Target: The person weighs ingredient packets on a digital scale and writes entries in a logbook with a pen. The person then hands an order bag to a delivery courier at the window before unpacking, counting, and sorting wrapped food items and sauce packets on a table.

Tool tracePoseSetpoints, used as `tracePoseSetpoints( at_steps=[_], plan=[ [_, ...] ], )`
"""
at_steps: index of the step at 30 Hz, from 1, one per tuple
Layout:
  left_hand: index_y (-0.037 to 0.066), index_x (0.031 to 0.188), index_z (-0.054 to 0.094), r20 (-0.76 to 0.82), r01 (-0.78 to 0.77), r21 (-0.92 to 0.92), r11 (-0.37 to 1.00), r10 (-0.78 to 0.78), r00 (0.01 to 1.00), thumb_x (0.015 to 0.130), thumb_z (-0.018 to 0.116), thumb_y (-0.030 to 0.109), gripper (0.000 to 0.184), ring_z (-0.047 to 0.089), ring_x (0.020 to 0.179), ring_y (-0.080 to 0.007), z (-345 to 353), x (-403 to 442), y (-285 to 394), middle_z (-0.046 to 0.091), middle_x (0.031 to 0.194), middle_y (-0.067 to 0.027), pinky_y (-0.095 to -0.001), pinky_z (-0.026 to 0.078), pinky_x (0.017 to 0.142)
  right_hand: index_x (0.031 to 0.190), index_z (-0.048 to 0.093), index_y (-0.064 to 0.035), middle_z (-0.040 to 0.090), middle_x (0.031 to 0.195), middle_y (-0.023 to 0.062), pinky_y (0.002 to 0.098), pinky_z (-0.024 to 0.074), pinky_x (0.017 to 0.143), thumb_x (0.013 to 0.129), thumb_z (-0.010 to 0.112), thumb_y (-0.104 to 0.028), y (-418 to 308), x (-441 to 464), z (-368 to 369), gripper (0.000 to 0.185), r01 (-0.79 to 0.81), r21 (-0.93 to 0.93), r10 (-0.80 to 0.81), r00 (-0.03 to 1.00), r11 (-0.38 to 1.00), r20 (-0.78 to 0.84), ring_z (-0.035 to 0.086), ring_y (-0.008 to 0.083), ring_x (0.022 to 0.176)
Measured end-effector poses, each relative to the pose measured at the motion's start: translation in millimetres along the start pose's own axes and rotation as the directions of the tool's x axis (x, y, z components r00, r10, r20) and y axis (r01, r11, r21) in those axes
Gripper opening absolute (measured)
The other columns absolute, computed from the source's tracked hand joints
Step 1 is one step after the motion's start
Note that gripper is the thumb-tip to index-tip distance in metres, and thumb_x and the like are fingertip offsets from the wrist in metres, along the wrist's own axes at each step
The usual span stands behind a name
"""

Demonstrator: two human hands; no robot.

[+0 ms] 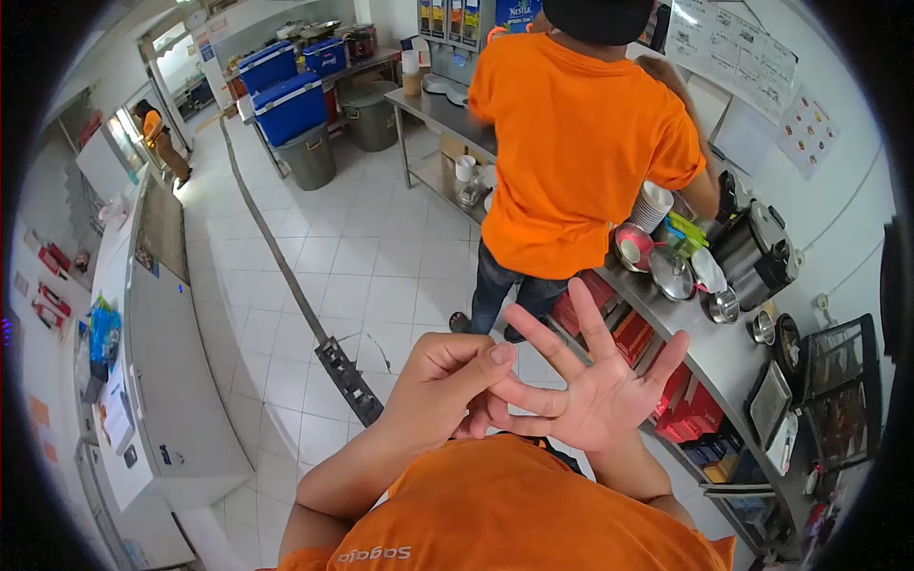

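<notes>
In front of my orange shirt (495, 504), my two hands meet at chest height. My left hand (438, 381) is closed, its thumb and curled fingers pinching the end of one finger of my right hand. That fingertip is hidden inside the grip. My right hand (609, 400) is turned palm up, with its thumb and other fingers spread apart. No object shows on its palm.
A co-worker in an orange shirt (581, 143) stands ahead, back turned, at a metal counter (657, 295) with bowls, lids and a large pot (757, 247). Blue coolers (290, 105) and grey bins (309, 162) stand farther back. A white chest freezer (181, 381) is left; another person (157, 138) is far off.
</notes>
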State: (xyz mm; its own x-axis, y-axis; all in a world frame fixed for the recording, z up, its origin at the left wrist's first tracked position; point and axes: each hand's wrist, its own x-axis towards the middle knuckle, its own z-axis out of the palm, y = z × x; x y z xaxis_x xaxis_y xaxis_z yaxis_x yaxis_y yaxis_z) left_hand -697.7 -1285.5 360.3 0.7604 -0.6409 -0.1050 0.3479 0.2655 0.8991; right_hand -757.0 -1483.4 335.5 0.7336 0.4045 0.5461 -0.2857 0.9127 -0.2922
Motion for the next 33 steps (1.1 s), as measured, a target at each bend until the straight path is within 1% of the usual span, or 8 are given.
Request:
tracePoseSetpoints(
  at_steps=[7, 12, 20, 23, 26, 29, 32, 33],
  plan=[
    [0.002, 0.078, 0.065, 0.04, 0.077, -0.007, 0.997, -0.077, 0.996, 0.104, 0.06, 0.036, 0.043, 0.051, 0.041, -0.0066, -64.6, 63.1, 38.3, 0.059, 0.058, -0.0029, -0.0212, 0.034, 0.035, 0.159, -0.019, -0.0356, -0.033, 0.164, 0.0136, 0.071, -0.0074, 0.116, 0.081, 0.028, -0.095, -11.7, 68.2, -71.2, 0.109, -0.004, 0.142, -0.001, 0.999, 0.99, 0.035, -0.004, 0.056, 0.151],
    [0.003, 0.082, 0.066, -0.052, 0.118, -0.03, 0.993, -0.119, 0.992, 0.105, 0.059, 0.035, 0.041, 0.051, 0.041, -0.006, -104.6, 99.9, 51.0, 0.06, 0.059, -0.0027, -0.0211, 0.033, 0.035, 0.157, -0.026, -0.0365, -0.035, 0.162, 0.0176, 0.0686, -0.0097, 0.116, 0.08, 0.028, -0.096, -26.0, 115.7, -127.4, 0.111, -0.093, 0.222, 0.047, 0.978, 0.971, 0.204, -0.02, 0.0495, 0.151],
    [0.004, 0.083, 0.067, -0.299, 0.075, -0.029, 0.997, -0.081, 0.951, 0.105, 0.057, 0.038, 0.041, 0.052, 0.043, -0.0049, -155.0, 126.5, 67.3, 0.062, 0.06, -0.0005, -0.0203, 0.034, 0.035, 0.155, -0.028, -0.0357, -0.033, 0.161, 0.023, 0.0629, -0.0136, 0.116, 0.072, 0.027, -0.101, -32.4, 185.9, -201.3, 0.12, -0.328, 0.41, 0.199, 0.924, 0.851, 0.326, -0.03, 0.0354, 0.151],
    [0.004, 0.084, 0.067, -0.346, 0.009, -0.086, 0.996, -0.038, 0.937, 0.105, 0.057, 0.038, 0.041, 0.052, 0.042, -0.0046, -176.1, 128.2, 71.2, 0.062, 0.06, -0.0004, -0.0201, 0.035, 0.035, 0.155, -0.027, -0.0407, -0.035, 0.162, 0.0158, 0.0677, -0.0139, 0.114, 0.078, 0.025, -0.097, -31.6, 215.0, -216.4, 0.109, -0.414, 0.388, 0.306, 0.9, 0.823, 0.311, -0.027, 0.0349, 0.152],
    [0.004, 0.085, 0.067, -0.398, -0.034, -0.122, 0.992, -0.018, 0.917, 0.105, 0.058, 0.037, 0.039, 0.052, 0.043, -0.0049, -197.5, 130.6, 76.7, 0.062, 0.059, -0.0003, -0.0197, 0.035, 0.035, 0.154, -0.028, -0.0396, -0.036, 0.162, 0.0162, 0.0674, -0.0135, 0.115, 0.077, 0.025, -0.098, -20.7, 240.8, -234.6, 0.11, -0.454, 0.353, 0.344, 0.878, 0.818, 0.334, -0.028, 0.0352, 0.152],
    [0.004, 0.085, 0.067, -0.499, -0.037, -0.114, 0.993, -0.025, 0.866, 0.106, 0.056, 0.033, 0.037, 0.053, 0.043, -0.0053, -228.6, 128.2, 82.4, 0.062, 0.061, -0.0002, -0.0195, 0.037, 0.037, 0.158, -0.026, -0.0318, -0.032, 0.162, 0.0228, 0.0607, -0.0128, 0.117, 0.063, 0.03, -0.106, 2.3, 265.3, -245.8, 0.132, -0.417, 0.392, 0.331, 0.904, 0.82, 0.271, -0.03, 0.036, 0.151],
    [0.002, 0.089, 0.067, -0.614, -0.098, -0.077, 0.992, 0.03, 0.789, 0.107, 0.054, 0.027, 0.033, 0.056, 0.051, -0.0051, -267.0, 120.0, 75.7, 0.065, 0.069, -0.0007, -0.0195, 0.042, 0.045, 0.155, -0.028, -0.0362, -0.036, 0.162, 0.0171, 0.0671, -0.0127, 0.115, 0.073, 0.027, -0.101, 28.1, 300.5, -257.1, 0.118, -0.485, 0.245, 0.426, 0.867, 0.839, 0.257, -0.03, 0.0353, 0.151],
    [0.002, 0.092, 0.067, -0.631, -0.124, 0.039, 0.992, 0.12, 0.767, 0.107, 0.053, 0.026, 0.032, 0.058, 0.058, -0.0058, -283.3, 117.3, 78.1, 0.067, 0.074, -0.0014, -0.0208, 0.045, 0.051, 0.156, -0.028, -0.0349, -0.036, 0.162, 0.0171, 0.0668, -0.0128, 0.115, 0.072, 0.027, -0.101, 38.0, 313.4, -262.3, 0.12, -0.51, 0.218, 0.456, 0.853, 0.832, 0.255, -0.031, 0.0351, 0.151]
  ],
)
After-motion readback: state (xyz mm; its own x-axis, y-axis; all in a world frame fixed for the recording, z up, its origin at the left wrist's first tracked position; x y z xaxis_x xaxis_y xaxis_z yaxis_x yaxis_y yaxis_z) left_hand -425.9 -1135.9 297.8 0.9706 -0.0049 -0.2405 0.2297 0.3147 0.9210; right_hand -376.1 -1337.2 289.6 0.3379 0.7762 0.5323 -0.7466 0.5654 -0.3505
